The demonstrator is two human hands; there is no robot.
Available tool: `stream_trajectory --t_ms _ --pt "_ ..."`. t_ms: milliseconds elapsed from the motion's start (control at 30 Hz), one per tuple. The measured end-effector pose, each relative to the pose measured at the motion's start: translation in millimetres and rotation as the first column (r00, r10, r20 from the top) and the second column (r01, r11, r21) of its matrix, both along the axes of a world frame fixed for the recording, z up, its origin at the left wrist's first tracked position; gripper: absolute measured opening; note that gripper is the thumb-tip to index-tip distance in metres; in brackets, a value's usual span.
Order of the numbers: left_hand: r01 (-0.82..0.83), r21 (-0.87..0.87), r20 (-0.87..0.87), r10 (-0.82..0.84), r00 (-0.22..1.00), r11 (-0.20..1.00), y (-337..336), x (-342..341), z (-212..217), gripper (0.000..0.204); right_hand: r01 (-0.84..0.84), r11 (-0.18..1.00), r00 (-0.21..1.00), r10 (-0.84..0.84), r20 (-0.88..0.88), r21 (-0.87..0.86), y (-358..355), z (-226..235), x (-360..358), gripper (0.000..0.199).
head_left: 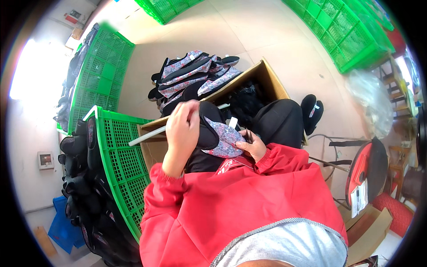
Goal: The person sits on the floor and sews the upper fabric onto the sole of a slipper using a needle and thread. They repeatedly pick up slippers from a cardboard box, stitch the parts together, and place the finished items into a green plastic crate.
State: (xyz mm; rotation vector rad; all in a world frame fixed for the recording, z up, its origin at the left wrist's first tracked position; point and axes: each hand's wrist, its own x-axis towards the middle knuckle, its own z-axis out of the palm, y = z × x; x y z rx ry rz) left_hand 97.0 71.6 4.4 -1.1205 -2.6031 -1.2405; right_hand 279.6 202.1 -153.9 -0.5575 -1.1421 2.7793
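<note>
A slipper with floral fabric and black edging (224, 139) lies over my lap, a small white tag standing up from it. My right hand (254, 146) grips its right end, thumb on top of the fabric. A small dark pointed tool (248, 135) shows among the right fingers; its kind is not clear. My left hand (183, 127) is raised above the slipper's left end, fingers curled together, and whatever they pinch cannot be seen.
Before my knees stands a cardboard box (271, 80) with a black bag inside. A white rod (149, 135) pokes out leftward. Floral slippers (184, 78) are piled beyond. Green crates (122, 153) stand left, with black slippers (84, 187) beside them. A black pair (312, 111) lies right.
</note>
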Motion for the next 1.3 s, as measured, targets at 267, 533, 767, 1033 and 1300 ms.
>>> stream_trajectory --t_ms 267,533,767,1033,1300 --pt "0.061 -0.044 0.526 -0.028 0.85 0.997 -64 64 -36 0.029 -0.049 0.997 0.994 0.044 0.098 0.058 0 11 -2 0.034" --pt "0.094 0.147 0.524 -0.158 0.837 0.985 -13 67 -38 0.044 0.347 0.927 0.938 -0.34 -0.07 0.139 20 14 1 0.039" --pt "0.039 0.427 0.73 -0.37 0.574 0.903 57 69 -67 0.038 0.476 0.755 0.876 -0.454 -0.164 0.451 65 49 14 0.034" --pt "-0.383 0.336 0.933 -0.25 0.257 0.861 56 88 -79 0.026 0.279 0.397 0.939 -0.304 -0.162 0.874 51 77 9 0.032" --pt "-0.467 0.227 0.961 -0.118 0.25 0.855 10 83 -75 0.029 0.164 0.437 0.986 -0.054 -0.156 0.884 7 114 -4 0.028"
